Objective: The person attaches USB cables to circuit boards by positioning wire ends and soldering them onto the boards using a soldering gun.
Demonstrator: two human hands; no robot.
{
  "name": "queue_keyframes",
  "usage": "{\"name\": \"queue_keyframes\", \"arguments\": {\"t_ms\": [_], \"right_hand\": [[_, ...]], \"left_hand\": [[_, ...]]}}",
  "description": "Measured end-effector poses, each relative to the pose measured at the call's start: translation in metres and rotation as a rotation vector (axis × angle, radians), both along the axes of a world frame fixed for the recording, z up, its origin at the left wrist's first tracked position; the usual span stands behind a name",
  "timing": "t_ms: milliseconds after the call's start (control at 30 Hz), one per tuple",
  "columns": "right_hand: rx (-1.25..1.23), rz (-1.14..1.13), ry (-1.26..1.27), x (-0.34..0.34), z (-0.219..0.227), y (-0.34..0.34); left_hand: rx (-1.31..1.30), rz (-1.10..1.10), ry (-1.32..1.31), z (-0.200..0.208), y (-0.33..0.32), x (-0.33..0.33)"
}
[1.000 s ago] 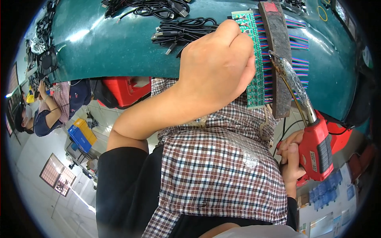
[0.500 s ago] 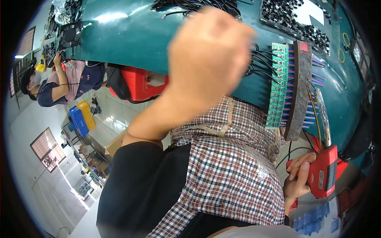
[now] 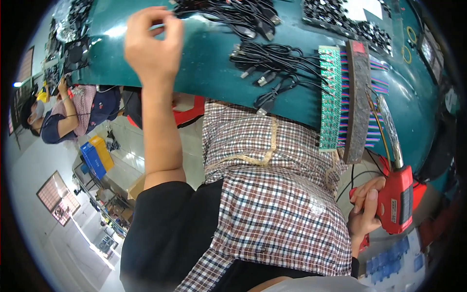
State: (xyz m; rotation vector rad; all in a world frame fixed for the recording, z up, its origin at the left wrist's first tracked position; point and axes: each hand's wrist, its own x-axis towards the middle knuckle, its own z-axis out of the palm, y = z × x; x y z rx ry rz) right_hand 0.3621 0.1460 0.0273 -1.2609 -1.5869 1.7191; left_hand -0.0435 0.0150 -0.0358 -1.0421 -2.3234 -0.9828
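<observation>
My left hand (image 3: 154, 48) is over the far left of the table, thumb and forefinger closed in a pinch at the wire ends of a pile of black USB cables (image 3: 243, 12). Whether a wire sits between the fingertips is too small to make out. At the lower right my right hand (image 3: 366, 211) grips a red soldering gun (image 3: 396, 207). Its metal tip and thin feed tube point up toward a dark bar (image 3: 357, 102). Beside that bar lies a strip of green circuit boards (image 3: 330, 97), with black USB cables (image 3: 272, 61) running off its left side.
Coloured wires (image 3: 379, 87) stick out right of the bar. A tray of small black parts (image 3: 340, 17) stands at the far right of the green table (image 3: 209, 78). A small black fan (image 3: 75, 54) is at the far left, near another person (image 3: 73, 112) at work.
My left hand has swung left from above the middle of the table to the cable pile, uncovering the cables by the boards. My right hand keeps hold of the soldering gun.
</observation>
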Motion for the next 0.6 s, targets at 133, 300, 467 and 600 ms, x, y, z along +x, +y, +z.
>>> {"name": "queue_keyframes", "arguments": {"t_ms": [133, 300, 467, 600], "right_hand": [[0.059, -0.002, 0.015, -0.009, 0.002, 0.000], [0.078, 0.023, 0.009, -0.016, 0.004, -0.001], [0.092, 0.008, 0.018, -0.010, 0.000, 0.000], [0.099, 0.017, 0.065, -0.018, 0.001, 0.001]], "left_hand": [[0.446, -0.169, -0.318, 0.043, -0.001, 0.000], [0.626, -0.343, -0.355, 0.070, 0.020, 0.018], [0.007, -0.542, -0.418, 0.056, 0.055, 0.088], [-0.268, -0.734, -0.614, 0.043, 0.066, 0.138]]}}
